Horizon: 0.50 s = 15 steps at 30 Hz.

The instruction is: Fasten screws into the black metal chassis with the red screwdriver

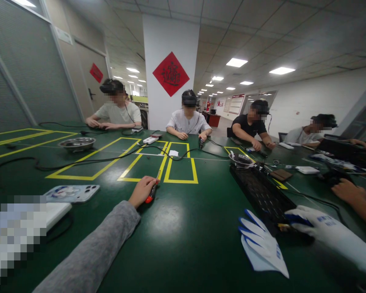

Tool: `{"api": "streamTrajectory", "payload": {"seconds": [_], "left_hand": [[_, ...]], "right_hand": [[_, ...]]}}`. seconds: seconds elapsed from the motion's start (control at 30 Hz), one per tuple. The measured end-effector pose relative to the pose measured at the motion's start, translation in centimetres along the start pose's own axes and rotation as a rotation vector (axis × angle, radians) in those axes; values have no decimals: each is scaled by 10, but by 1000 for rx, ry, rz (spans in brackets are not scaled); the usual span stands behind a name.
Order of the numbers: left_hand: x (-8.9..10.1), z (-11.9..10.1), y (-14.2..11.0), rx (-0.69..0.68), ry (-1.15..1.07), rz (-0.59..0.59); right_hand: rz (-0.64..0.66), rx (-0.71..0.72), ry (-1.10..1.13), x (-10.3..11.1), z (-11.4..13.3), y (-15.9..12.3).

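Observation:
My left hand (144, 190), in a grey sleeve, lies on the green table (171, 252) with its fingers closed on a red and black screwdriver (152, 193). The screwdriver's thin shaft points away from me, up toward a yellow tape line. No right hand that I can take for mine shows. On the right, a gloved hand (319, 223), which looks like a co-worker's, touches the near end of a long black panel (259, 191). A loose white and blue glove (262, 244) lies flat in front of that panel.
A phone (73, 193) lies to the left. Metal bowls (77, 143) (240, 159) stand on both sides. A black cable (118, 156) crosses the yellow tape rectangles (181, 182). A bare co-worker's hand (350, 191) is at right. Several people sit opposite.

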State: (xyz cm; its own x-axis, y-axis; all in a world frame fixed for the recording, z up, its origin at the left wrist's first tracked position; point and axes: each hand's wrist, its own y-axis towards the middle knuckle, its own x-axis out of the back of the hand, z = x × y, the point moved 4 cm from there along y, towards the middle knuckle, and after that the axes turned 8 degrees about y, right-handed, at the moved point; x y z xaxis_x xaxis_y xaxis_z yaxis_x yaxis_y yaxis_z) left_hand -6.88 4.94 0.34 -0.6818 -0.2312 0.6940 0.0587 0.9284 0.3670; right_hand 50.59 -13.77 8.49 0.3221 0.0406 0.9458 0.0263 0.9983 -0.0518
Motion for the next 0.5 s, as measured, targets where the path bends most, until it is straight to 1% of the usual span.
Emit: {"api": "streamTrajectory", "payload": {"seconds": [0.1,0.23,0.4,0.47,0.5], "left_hand": [[0,1,1,0,2,-2],[-1,2,1,4,8,0],[-1,1,2,2,7,8],[0,1,1,-2,3,11],[0,0,1,-4,1,12]], "right_hand": [[-19,-27,-21,-3,-12,3],[-31,-31,23,0,-16,0],[-118,-57,93,15,-3,1],[-196,-132,65,22,3,6],[-258,-166,31,26,7,9]]}}
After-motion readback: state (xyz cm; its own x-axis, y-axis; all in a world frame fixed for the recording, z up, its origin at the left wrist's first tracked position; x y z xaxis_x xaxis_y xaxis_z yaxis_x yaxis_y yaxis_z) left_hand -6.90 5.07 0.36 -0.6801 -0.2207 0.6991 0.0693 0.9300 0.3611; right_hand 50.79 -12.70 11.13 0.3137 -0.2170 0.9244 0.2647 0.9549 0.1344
